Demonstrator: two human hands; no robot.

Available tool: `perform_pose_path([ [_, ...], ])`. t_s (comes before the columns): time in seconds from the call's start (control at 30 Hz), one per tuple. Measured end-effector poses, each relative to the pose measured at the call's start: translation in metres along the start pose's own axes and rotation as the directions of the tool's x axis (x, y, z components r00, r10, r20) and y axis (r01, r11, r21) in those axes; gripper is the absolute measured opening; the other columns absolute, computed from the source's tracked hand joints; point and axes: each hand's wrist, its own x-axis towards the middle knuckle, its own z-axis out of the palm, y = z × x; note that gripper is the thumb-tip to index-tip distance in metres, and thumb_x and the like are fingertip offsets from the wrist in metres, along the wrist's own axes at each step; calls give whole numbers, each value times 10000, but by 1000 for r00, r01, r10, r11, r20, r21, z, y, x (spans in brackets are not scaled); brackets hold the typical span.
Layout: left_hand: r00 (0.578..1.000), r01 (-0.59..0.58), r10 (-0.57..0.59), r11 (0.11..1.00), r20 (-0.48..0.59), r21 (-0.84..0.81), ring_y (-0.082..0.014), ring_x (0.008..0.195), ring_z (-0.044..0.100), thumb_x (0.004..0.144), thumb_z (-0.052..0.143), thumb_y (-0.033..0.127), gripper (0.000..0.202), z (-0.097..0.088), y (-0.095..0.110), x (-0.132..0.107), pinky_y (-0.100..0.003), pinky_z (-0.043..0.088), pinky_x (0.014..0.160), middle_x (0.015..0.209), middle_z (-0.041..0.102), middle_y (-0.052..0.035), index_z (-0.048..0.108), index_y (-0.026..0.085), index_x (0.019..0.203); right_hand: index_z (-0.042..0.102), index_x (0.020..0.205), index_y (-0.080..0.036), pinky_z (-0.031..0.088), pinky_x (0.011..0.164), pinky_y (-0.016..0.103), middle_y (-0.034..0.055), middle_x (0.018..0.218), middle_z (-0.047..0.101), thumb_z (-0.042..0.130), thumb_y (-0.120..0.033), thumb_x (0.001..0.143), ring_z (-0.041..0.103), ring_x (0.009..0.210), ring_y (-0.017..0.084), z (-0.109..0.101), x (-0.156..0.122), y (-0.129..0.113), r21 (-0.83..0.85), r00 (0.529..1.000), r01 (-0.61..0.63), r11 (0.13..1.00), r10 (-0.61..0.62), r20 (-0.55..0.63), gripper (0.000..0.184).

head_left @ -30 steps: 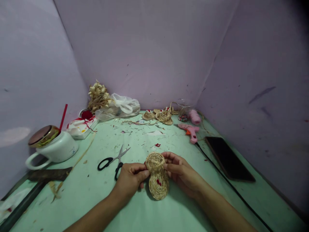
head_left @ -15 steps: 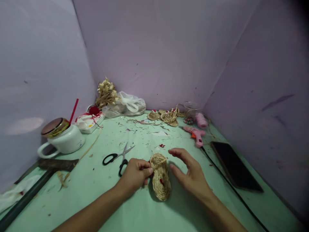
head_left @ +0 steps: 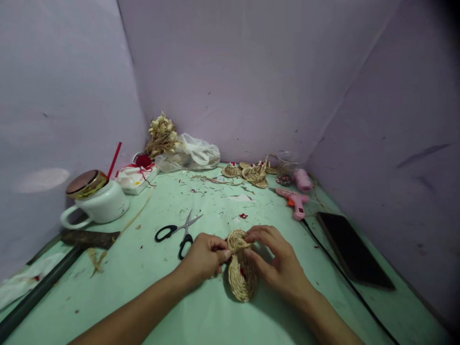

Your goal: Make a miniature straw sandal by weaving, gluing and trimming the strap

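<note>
— What are the hands on?
— A small woven sandal (head_left: pixel 242 280) lying on the green table (head_left: pixel 201 321). The left hand (head_left: pixel 203 258) pinches its left edge near the strap. The right hand (head_left: pixel 280 266) curls over the strap from the other side, fingertips on it and thumb against the sole.
— What's close by?
— Black-handled scissors (head_left: pixel 178 232) just beyond the left hand, blades apart. A pink glue gun (head_left: pixel 294 200) sits farther back on the right, and its black cable (head_left: pixel 345 282) runs alongside a dark phone (head_left: pixel 354 251) lying flat.
— And along the wall?
— More woven pieces (head_left: pixel 255 173), a pink spool (head_left: pixel 303 180) beside them, a plastic bag (head_left: pixel 194 154) in the corner, and a white mug (head_left: pixel 98 207) with a gold lid at the left.
</note>
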Motion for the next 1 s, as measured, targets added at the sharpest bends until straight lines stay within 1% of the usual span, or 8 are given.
perform_pose_path([
  [0.13,1000,4,-4,1000,-10,12,-66,311,383,652,541,184,97,-1,0,1,-176,284,320,369,442,52,582,134,579,552,1009,-224,448,778,362,65,952,592,575,-134,755,547,865,208,4,-1,3,75,997,-59,995,62,-44,270],
  [0.27,1000,17,-16,1000,-12,24,-63,292,360,668,529,178,115,-2,-1,0,-175,283,318,334,429,55,581,136,574,562,971,-225,465,720,333,41,899,603,562,-126,762,560,730,168,6,0,3,129,990,-131,983,137,-45,231],
  [0.57,999,42,-41,998,-23,43,-56,277,346,684,528,174,129,-2,1,0,-169,276,311,318,435,55,605,123,593,566,950,-194,463,690,295,40,885,613,528,-105,731,554,702,150,7,-1,-2,121,983,-172,978,179,-52,239],
  [0.63,999,49,-48,998,-25,49,-55,270,340,697,515,169,143,-2,2,0,-166,272,302,312,433,57,596,122,589,541,959,-184,465,668,295,41,859,603,536,-144,728,552,683,149,8,-1,-3,139,964,-244,960,255,-70,234],
  [0.7,998,55,-53,997,-31,53,-54,268,343,706,505,158,152,-1,3,0,-162,270,296,312,430,59,583,123,580,501,922,-185,460,605,281,20,775,579,555,-194,717,547,644,149,10,-1,-3,177,925,-349,920,368,-92,211],
  [0.8,997,63,-60,996,-45,58,-54,271,352,712,502,147,152,0,5,0,-160,272,292,325,439,61,578,123,583,425,749,-210,428,536,254,-24,655,516,584,-234,689,519,583,137,12,-1,-2,218,871,-454,864,482,-94,172],
  [0.9,996,74,-71,996,-54,58,-55,270,359,706,512,140,142,1,6,0,-165,276,289,337,443,62,580,122,584,398,651,-214,421,549,255,-28,626,502,583,-227,679,503,573,130,12,0,-2,212,858,-480,851,506,-88,188],
  [1.0,996,75,-72,995,-53,59,-56,275,371,701,516,129,142,1,7,0,-167,280,290,349,452,58,585,120,577,483,694,-192,445,622,278,6,679,560,560,-237,711,549,646,152,10,0,-5,235,870,-463,854,489,-60,91],
])
